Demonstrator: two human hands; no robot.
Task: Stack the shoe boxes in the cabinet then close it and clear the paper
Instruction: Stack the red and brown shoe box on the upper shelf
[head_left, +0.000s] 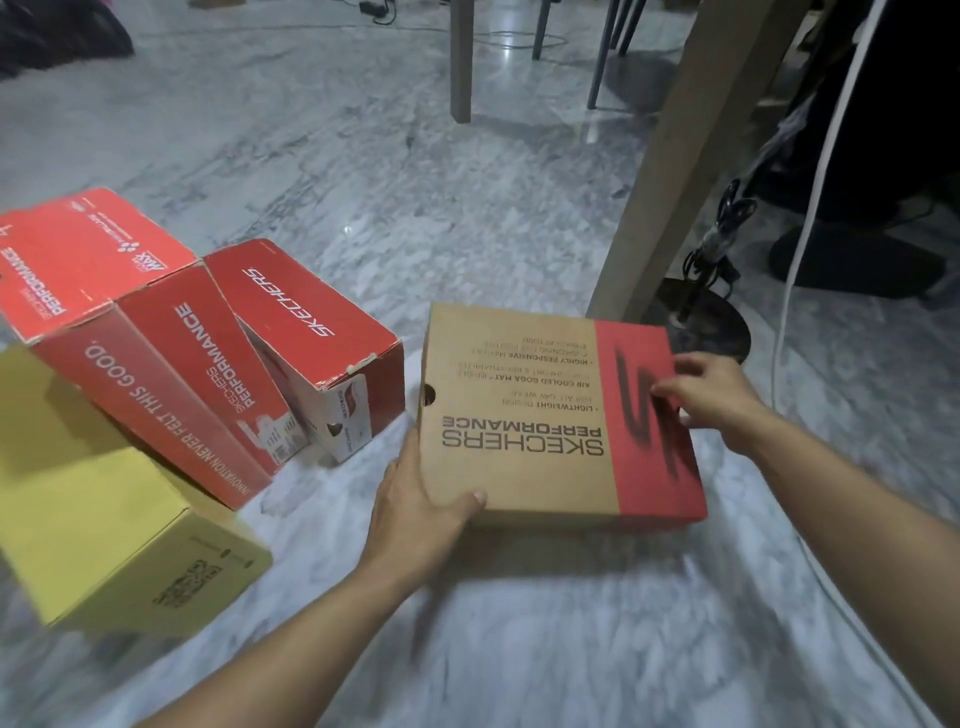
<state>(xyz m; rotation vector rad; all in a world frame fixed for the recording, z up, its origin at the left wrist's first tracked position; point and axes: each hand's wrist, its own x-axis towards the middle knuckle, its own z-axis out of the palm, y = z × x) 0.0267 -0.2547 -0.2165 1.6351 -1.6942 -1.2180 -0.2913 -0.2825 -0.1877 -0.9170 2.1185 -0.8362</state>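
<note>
Left hand (415, 506) grips brown box (524, 415) corner | right hand (714, 395) fingers spread on lid

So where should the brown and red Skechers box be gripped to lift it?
By its two short ends, one hand from each side. The brown and red box lies flat on the floor, lid up and too wide for one hand. The left hand already holds the near-left corner; the right hand rests on the red end.

Home (marble floor (363, 171), table legs (460, 62))
</note>
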